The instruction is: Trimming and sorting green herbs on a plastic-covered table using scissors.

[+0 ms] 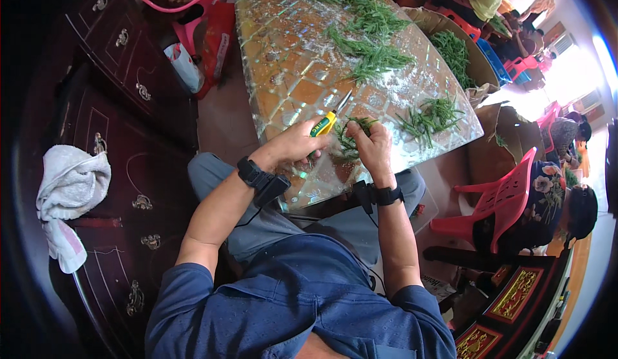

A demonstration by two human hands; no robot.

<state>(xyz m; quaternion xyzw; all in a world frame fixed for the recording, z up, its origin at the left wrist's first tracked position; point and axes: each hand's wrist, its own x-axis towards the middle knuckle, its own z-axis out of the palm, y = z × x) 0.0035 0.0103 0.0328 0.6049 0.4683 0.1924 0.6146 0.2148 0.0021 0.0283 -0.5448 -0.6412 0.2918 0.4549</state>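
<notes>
My left hand is wrapped round long-nosed pliers with yellow and green grips. Their pointed metal tip slants away up the table, and I cannot tell whether the jaws are apart. Close by, my right hand is closed, thumb against fingers, on a green leafy sprig that looks like artificial foliage. Part of the sprig hides behind the fingers. Both hands are just above the near end of the table, which has a shiny patterned cover dusted with white specks. A small heap of green sprigs lies right of my right hand.
A long pile of green sprigs stretches over the far table. Beyond the right edge stands a cardboard box holding more greenery. Pink chairs and seated people are at the right. Dark drawers with a white towel line the left.
</notes>
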